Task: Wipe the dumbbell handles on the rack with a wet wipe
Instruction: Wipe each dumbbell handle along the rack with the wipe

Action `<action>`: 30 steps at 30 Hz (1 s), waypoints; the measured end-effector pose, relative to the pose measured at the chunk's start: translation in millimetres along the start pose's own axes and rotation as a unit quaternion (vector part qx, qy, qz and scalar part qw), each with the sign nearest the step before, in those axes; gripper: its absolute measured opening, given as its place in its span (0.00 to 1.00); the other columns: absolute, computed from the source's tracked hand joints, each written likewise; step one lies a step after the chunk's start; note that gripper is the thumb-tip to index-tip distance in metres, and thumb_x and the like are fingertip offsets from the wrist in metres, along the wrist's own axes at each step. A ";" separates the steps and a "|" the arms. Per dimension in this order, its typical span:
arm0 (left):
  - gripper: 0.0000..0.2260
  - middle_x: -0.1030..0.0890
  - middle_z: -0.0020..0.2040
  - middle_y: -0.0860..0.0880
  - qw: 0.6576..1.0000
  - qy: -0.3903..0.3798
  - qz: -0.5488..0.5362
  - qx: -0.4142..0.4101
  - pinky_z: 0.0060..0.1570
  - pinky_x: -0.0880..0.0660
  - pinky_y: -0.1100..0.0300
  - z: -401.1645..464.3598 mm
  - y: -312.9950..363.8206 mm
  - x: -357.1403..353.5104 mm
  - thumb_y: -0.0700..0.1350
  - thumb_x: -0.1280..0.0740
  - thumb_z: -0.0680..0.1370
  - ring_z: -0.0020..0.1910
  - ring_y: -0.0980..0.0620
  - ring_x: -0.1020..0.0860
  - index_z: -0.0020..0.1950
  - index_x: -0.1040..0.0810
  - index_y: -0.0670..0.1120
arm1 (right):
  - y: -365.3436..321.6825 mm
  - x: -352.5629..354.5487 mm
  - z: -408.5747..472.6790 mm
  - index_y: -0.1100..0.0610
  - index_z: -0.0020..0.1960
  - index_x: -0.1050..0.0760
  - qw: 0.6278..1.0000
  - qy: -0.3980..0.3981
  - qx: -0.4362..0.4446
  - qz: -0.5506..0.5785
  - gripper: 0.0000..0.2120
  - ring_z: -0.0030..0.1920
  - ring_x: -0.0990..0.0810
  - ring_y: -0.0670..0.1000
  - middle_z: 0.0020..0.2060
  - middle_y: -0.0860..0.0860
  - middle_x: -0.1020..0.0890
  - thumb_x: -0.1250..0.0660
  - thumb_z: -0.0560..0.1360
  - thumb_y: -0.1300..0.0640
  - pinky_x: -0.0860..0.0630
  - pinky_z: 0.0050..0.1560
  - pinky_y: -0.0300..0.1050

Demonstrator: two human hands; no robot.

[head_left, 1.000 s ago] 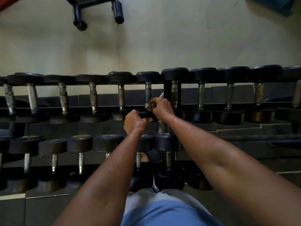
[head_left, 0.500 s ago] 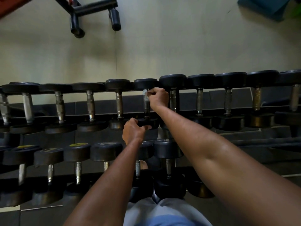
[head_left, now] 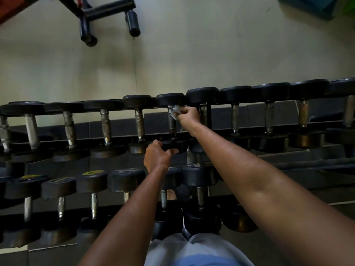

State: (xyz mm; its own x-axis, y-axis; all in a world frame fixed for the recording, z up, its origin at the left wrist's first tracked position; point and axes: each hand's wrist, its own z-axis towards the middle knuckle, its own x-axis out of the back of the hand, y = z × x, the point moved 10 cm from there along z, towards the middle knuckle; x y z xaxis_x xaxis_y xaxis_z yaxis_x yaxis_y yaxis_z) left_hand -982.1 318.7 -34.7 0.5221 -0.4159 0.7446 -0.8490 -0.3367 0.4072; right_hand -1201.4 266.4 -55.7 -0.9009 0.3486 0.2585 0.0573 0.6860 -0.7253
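Right hand (head_left: 189, 115) with fingers (head_left: 183, 111) curled and clamped on a bunched white wipe (head_left: 175, 111), pressing it against the far end of one dumbbell handle (head_left: 172, 125), just under that dumbbell's far head (head_left: 170, 99). Left hand (head_left: 156, 156) lower and nearer the body, fingers curled over the rim of the same dumbbell's near head (head_left: 175, 145), thumb hooked along its front edge, apparently steadying it.

Handle's long axis running straight away from the body, from near head to far head; all bare metal of it lying on the near side of the wiping fingers, between the two hands. Likely coming move, then: a pull of the wipe back along that axis toward the left hand. Right hand clearly the one placed for the stroke; left hand close to the stroke's end, so little room to spare there.

Outward from the fingers: just to their right, a dark upright post of the rack (head_left: 208, 120) and the next handle (head_left: 203, 114), partly hidden behind the knuckles. Further right, more handles (head_left: 234, 120) of the same top row. To the left, other handles (head_left: 139, 124) side by side, all parallel. Below the left hand, a second row of dumbbells (head_left: 125, 180) on the lower shelf. Cannot tell which handles are already clean. Beyond the rack, a pale floor (head_left: 192, 54) and the foot of a dark metal frame (head_left: 107, 10).
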 end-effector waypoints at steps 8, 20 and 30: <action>0.22 0.18 0.48 0.54 1.000 -0.004 -0.007 0.000 0.43 0.17 0.52 0.3 1.2 0.7 0.61 0.18 0.69 0.43 0.55 0.19 0.53 0.22 0.53 | 13.0 2.8 12.7 0.52 0.54 0.18 0.994 0.044 -0.084 0.047 0.08 0.48 0.19 0.49 0.44 0.47 0.17 0.22 0.78 0.54 0.23 0.54 0.43; 0.23 0.19 0.48 0.54 1.000 -0.010 -0.011 -0.002 0.46 0.17 0.52 -3.2 2.2 3.3 0.61 0.18 0.69 0.45 0.53 0.19 0.56 0.21 0.52 | 67.4 -8.7 5.6 0.59 0.58 0.20 0.980 -0.062 -0.130 -0.136 0.13 0.50 0.16 0.51 0.51 0.56 0.14 0.25 0.79 0.53 0.18 0.53 0.46; 0.23 0.17 0.54 0.52 1.000 -0.009 -0.021 0.002 0.46 0.18 0.52 -3.4 -0.9 8.8 0.62 0.18 0.69 0.48 0.52 0.18 0.56 0.22 0.53 | 34.4 -0.8 -26.5 0.50 0.51 0.12 0.952 -0.079 -0.002 -0.295 0.05 0.51 0.16 0.46 0.49 0.46 0.13 0.25 0.79 0.50 0.20 0.56 0.45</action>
State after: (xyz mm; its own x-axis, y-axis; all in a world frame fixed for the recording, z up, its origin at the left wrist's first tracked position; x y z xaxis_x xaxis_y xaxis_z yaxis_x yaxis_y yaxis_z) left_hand -977.0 318.2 -26.7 0.5581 -0.4175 0.7171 -0.8264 -0.3570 0.4354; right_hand -1187.3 306.6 -64.0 -0.8303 -0.1995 0.5204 -0.4778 0.7356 -0.4803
